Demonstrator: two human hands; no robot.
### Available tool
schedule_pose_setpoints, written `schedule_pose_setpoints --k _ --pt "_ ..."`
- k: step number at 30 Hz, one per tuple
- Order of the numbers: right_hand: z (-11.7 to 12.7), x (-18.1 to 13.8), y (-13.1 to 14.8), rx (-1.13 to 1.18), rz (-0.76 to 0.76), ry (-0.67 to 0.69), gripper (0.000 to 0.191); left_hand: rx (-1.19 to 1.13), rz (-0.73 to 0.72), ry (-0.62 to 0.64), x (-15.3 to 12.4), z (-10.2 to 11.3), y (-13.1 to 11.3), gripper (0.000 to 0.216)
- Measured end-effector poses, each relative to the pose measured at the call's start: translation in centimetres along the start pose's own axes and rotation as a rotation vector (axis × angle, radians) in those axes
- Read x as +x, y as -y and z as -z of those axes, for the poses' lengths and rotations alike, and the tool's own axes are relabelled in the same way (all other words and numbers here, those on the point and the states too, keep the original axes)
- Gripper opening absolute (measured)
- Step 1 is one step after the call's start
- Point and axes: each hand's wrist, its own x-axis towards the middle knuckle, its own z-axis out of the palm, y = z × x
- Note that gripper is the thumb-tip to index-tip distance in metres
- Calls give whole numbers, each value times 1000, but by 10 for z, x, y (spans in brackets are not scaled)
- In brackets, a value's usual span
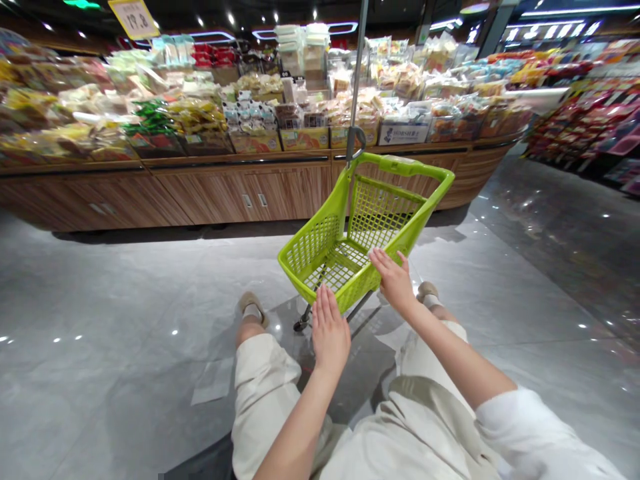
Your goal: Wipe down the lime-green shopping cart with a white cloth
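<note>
A lime-green plastic shopping cart [345, 287] with lattice walls stands on the floor between my feet, its handle on the far side. My left hand [331, 330] is at the near rim, with the fingers stretched out together and pointing away from me. At the basket's right side is my right hand [396, 281], fingers extended and thumb apart. Both hands are open and hold nothing. Whether the palms touch the rim cannot be made out. A grey pole [358, 73] rises from the left end of the cart's handle.
Beyond the cart runs a long wood-panelled display counter [210, 193] piled with packaged snacks [250, 120]. A yellow price sign [134, 19] hangs at upper left. More packaged goods [580, 127] fill shelves at right. The grey tiled floor [125, 293] is shiny.
</note>
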Motion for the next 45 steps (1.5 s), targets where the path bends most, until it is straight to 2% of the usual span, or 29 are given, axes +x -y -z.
schedule_pose_setpoints --k 4,7,10,14,16,18,20,23,26,29,33,36,39,43,45 --pt "0 -26 65 69 202 62 76 2 -3 10 -1 -1 1 88" --pt "2 -34 80 114 371 100 71 7 -7 34 -1 -1 2 89" --pt "2 -23 49 107 375 96 77 14 -11 33 0 -1 3 85" --pt "2 2 -11 26 110 1 82 20 -13 7 0 -1 2 84" --pt "2 6 -19 5 11 -21 84 16 -10 1 0 -1 1 85" --pt "1 1 -5 13 -26 -24 86 7 -3 -6 0 -1 0 85" --pt "-1 -10 25 42 -2 -9 85 -2 4 -7 0 -1 0 86" --pt "-4 -29 73 105 145 41 81 -3 4 13 -1 -1 0 88" --pt "-4 -38 88 143 275 67 77 2 0 31 -1 -1 2 89" --pt "-2 -29 60 132 288 56 80 7 -12 23 -1 -1 3 86" --pt "2 -7 -1 59 87 -29 83 7 -13 1 -1 0 3 85" --pt "4 1 -13 35 -25 -34 84 -1 -7 -9 -1 -1 1 86" --pt "1 -8 17 57 -14 -10 83 -7 -4 -8 -1 -1 0 87" --pt "-6 -33 79 140 172 22 76 14 -8 23 -1 -2 1 92" --pt "-7 -40 94 166 242 18 72 26 -13 39 -1 -3 2 95"
